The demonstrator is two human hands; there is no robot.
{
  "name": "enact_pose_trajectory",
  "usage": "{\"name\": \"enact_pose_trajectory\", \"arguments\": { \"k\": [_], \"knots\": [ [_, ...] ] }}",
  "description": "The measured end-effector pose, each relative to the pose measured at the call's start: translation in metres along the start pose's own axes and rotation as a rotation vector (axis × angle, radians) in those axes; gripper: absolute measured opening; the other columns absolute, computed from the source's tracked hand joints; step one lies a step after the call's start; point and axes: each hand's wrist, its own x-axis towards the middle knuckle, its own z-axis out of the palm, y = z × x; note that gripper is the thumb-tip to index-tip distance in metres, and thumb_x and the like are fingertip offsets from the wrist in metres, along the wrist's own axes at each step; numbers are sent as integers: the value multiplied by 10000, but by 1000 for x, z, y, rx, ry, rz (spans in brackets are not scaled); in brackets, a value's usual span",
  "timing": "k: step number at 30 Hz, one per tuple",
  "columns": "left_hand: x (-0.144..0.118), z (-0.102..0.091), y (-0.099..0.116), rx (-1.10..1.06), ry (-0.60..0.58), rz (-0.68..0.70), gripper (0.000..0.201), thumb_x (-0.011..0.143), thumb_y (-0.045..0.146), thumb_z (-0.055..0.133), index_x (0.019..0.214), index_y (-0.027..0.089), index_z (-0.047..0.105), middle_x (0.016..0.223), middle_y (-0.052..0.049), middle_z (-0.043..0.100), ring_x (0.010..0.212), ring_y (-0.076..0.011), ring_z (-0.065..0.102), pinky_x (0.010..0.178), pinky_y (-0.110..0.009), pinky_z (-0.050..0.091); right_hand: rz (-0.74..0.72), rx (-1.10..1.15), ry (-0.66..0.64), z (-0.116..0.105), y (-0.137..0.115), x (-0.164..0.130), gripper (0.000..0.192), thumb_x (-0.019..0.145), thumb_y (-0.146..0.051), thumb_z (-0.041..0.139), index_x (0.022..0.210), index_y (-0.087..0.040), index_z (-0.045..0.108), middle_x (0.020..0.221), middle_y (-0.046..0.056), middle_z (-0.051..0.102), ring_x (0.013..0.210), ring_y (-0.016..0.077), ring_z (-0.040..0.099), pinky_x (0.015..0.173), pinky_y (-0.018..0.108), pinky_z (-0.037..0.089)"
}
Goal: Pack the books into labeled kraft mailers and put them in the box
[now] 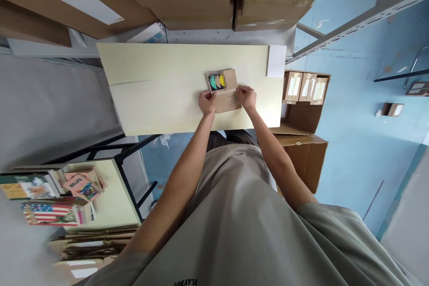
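Note:
A book [228, 102] with a brown cover, pale lettering and a dark, coloured picture at its upper left is between my two hands over the cream tabletop [161, 94]. My left hand [208, 102] is closed on its left edge, the thumb on the cover. At the right edge my right hand [247, 98] pinches it with thumb and fingers. Whether the book rests on the table or is lifted slightly, I cannot tell.
A white stack of paper [276, 61] lies at the table's right end. Cardboard boxes [197, 4] fill the shelf beyond. Right of the table stands an open carton [303, 116] holding smaller boxes. Books [50, 212] are piled on a side table at lower left.

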Motion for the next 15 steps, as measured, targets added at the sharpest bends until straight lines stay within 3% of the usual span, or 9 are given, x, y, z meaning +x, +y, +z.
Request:
{"name": "enact_pose_trajectory", "arguments": {
  "k": [5,10,13,15],
  "knots": [
    [-4,5,4,22,20,6,229,898,256,892,1032,230,708,1070,-55,819,1028,-236,808,1040,-373,639,123,-149,201,-31,9,1,340,1087,-424,777,1313,-171,802,1328,208,827,1176,313,806,1066,487,663],
    [-4,6,5,-14,31,6,235,867,255,919,1011,228,736,1029,-49,816,1048,-247,817,1050,-375,638,98,-155,44,-49,8,0,195,1076,-388,784,1014,-205,760,1068,138,837,1000,285,782,982,454,655],
    [-3,4,7,-36,4,-19,261,847,257,934,1029,230,749,1009,-44,818,1078,-268,827,1064,-398,649,4,-188,41,-50,-1,-9,162,1105,-359,749,1038,-212,752,1154,147,828,1017,279,788,977,457,668],
    [-4,0,7,-37,-20,-23,302,847,279,945,1078,231,756,1035,-50,828,1110,-284,836,1097,-428,654,-122,-217,40,-44,-8,-19,146,1120,-351,728,1048,-226,751,1289,167,808,1128,294,787,1015,472,682]
  ]
}}
